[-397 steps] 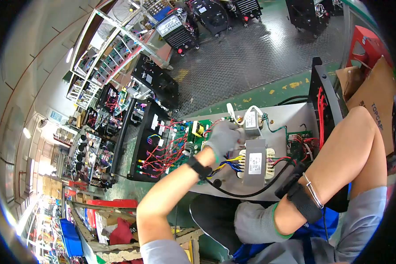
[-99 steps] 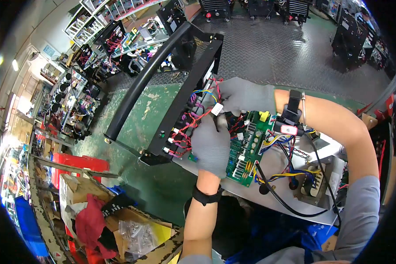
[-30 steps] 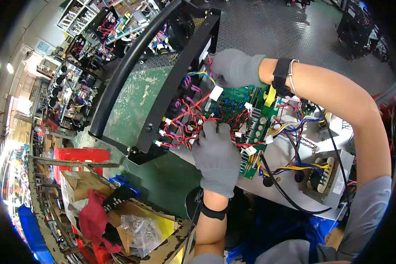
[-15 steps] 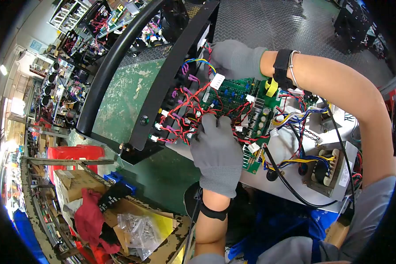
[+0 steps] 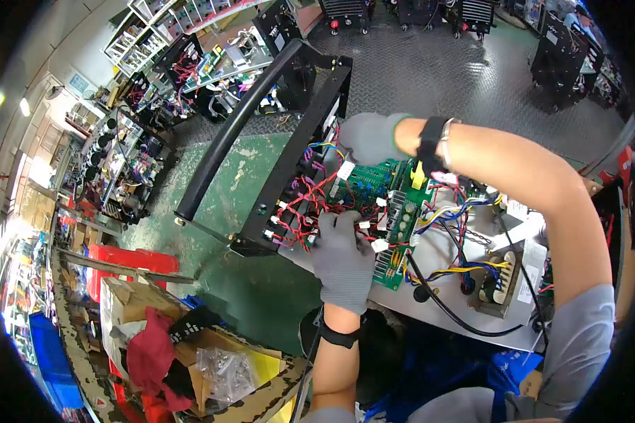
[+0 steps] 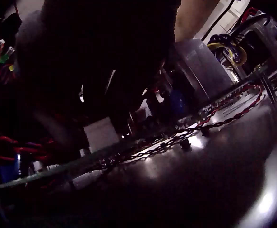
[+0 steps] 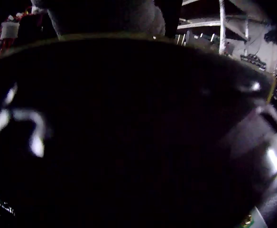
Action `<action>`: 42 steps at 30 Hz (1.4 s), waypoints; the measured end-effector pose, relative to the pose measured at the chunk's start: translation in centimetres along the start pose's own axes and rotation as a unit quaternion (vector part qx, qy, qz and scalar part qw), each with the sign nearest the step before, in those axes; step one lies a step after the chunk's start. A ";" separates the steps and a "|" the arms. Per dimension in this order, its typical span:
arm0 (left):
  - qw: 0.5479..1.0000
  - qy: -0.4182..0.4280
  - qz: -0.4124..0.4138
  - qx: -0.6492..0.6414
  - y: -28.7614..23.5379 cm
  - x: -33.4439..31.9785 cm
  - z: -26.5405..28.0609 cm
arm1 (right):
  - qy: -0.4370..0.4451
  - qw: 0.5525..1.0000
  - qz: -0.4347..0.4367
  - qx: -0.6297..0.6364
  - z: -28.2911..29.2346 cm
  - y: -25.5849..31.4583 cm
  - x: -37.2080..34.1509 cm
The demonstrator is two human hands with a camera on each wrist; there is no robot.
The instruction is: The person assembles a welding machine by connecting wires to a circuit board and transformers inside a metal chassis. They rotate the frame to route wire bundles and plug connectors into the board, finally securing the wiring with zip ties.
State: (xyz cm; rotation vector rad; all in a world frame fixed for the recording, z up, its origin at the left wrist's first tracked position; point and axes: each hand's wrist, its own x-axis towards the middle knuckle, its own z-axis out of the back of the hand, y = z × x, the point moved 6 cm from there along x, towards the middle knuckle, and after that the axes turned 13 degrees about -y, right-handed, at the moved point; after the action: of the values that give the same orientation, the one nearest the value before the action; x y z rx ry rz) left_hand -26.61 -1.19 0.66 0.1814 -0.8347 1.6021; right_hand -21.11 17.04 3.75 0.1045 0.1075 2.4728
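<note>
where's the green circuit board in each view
Head: green circuit board just right of centre, beside the left hand.
Left wrist: seen nearly edge-on, slanting up from lower left to right.
Right wrist: can't make it out; too dark.
Shared landmark: red wires, visible in all three.

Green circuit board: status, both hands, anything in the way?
Left hand at red wires, grip unclear. Right hand beside black panel, grip hidden. Green circuit board partly covered by wires and left hand.
</note>
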 end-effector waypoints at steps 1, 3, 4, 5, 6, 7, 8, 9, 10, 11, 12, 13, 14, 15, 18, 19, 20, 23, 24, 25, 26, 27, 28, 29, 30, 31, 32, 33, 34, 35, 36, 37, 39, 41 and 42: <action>1.000 0.007 0.017 -0.019 0.3 -0.2 0.0 | 0.020 1.000 -0.006 0.011 0.4 -0.4 -0.2; 1.000 -0.011 0.008 -0.020 0.1 -0.2 0.2 | 0.003 0.997 0.000 0.075 2.3 -1.0 -2.3; 1.000 -0.008 0.016 -0.025 0.1 -0.2 0.2 | 0.015 0.994 -0.009 0.107 3.1 -0.9 -3.3; 0.999 -0.006 0.023 -0.030 0.2 -0.1 0.2 | 0.025 0.990 -0.019 0.138 3.7 -0.9 -4.1; 0.999 -0.002 0.028 -0.026 0.2 0.0 0.1 | 0.075 0.983 -0.046 0.162 3.4 -0.9 -4.8; 0.999 0.002 0.034 -0.022 0.2 0.0 0.0 | 0.093 0.978 -0.042 0.183 2.6 -0.7 -5.4; 0.999 0.007 0.040 -0.017 0.2 0.0 -0.1 | 0.112 0.972 -0.037 0.205 1.5 -0.5 -5.9; 0.998 0.005 0.048 -0.032 0.3 0.0 -0.1 | 0.130 0.965 -0.033 0.227 0.6 0.1 -6.5; 0.997 0.003 0.056 -0.046 0.4 0.0 0.0 | 0.128 0.970 -0.001 0.205 1.2 1.5 -7.3; 0.996 0.001 0.064 -0.059 0.5 -0.1 0.1 | 0.126 0.974 0.031 0.184 1.8 3.0 -8.1; 0.993 -0.042 0.060 -0.094 0.4 0.1 0.7 | 0.102 0.974 0.071 0.188 1.3 4.0 -8.4; 0.986 -0.086 0.056 -0.128 0.4 0.3 1.5 | 0.097 0.974 0.055 0.197 1.0 3.9 -8.6; 0.977 -0.130 0.051 -0.160 0.5 0.4 2.3 | 0.092 0.973 0.040 0.206 0.8 3.9 -8.7; 0.977 -0.139 0.048 -0.157 0.6 0.5 2.6 | 0.087 0.972 0.025 0.215 0.9 3.8 -8.8; 0.975 -0.175 0.052 -0.125 1.2 0.4 2.7 | -0.013 0.934 -0.055 0.352 6.1 2.6 -8.8; 0.976 -0.163 0.059 -0.130 1.3 0.3 2.6 | -0.042 0.917 -0.082 0.389 7.3 2.0 -8.7; 0.977 -0.152 0.065 -0.136 1.3 0.4 2.5 | -0.048 0.915 -0.112 0.385 7.8 1.3 -8.7; 0.977 -0.141 0.071 -0.146 0.8 0.4 2.5 | -0.061 0.920 -0.150 0.357 7.8 -0.1 -8.9; 0.976 -0.141 0.072 -0.147 0.7 0.3 2.5 | -0.060 0.929 -0.127 0.341 6.4 -0.4 -8.8; 0.977 -0.138 0.071 -0.146 0.7 0.3 2.6 | -0.058 0.938 -0.103 0.325 5.6 -0.1 -8.6; 0.978 -0.135 0.072 -0.143 0.8 0.2 2.7 | -0.067 0.961 -0.026 0.265 5.3 0.7 -8.6; 0.979 -0.131 0.072 -0.140 0.8 0.1 2.7 | -0.045 0.973 -0.032 0.223 4.6 1.4 -8.5; 0.981 -0.124 0.064 -0.133 0.8 0.1 2.6 | -0.023 0.982 -0.039 0.182 3.9 2.1 -8.5; 0.984 -0.117 0.055 -0.125 0.8 0.0 2.4 | -0.001 0.989 -0.046 0.140 3.2 2.6 -8.4; 0.986 -0.108 0.045 -0.118 0.7 0.0 2.1 | -0.004 0.988 -0.053 0.145 2.6 2.9 -8.1; 0.986 -0.103 0.032 -0.125 0.6 0.0 1.8 | 0.017 0.988 -0.063 0.140 2.0 3.1 -7.7; 0.986 -0.099 0.019 -0.133 0.4 0.1 1.4 | 0.037 0.988 -0.073 0.133 1.5 3.3 -7.2; 0.985 -0.097 0.007 -0.140 0.2 0.2 1.2 | 0.057 0.987 -0.081 0.126 1.1 3.3 -6.8; 0.987 -0.068 0.025 -0.147 0.3 0.1 0.8 | 0.040 0.989 -0.066 0.122 0.6 3.5 -6.3; 0.987 -0.038 0.044 -0.152 0.4 -0.2 0.4 | 0.031 0.991 -0.063 0.118 0.5 3.3 -5.9; 0.985 -0.009 0.064 -0.157 0.7 -0.4 0.0 | 0.023 0.991 -0.060 0.113 1.0 3.5 -5.4; 0.986 0.013 0.063 -0.152 0.7 -0.4 0.0 | 0.015 0.992 -0.057 0.109 1.5 3.6 -4.9; 0.986 0.056 0.068 -0.144 0.4 -0.6 0.0 | 0.002 0.960 -0.129 0.248 2.3 2.1 -4.4; 0.987 0.038 0.050 -0.150 0.5 -0.5 0.0 | 0.059 0.960 -0.061 0.267 1.4 1.2 -4.2; 0.987 0.030 0.040 -0.153 0.4 -0.4 0.1 | 0.092 0.954 -0.064 0.278 1.2 1.1 -4.4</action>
State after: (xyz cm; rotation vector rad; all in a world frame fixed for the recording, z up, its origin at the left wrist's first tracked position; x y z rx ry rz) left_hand -26.93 -1.57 0.29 -0.1193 -1.0399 1.5241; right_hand -18.22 13.52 4.83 0.1015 0.8618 2.2513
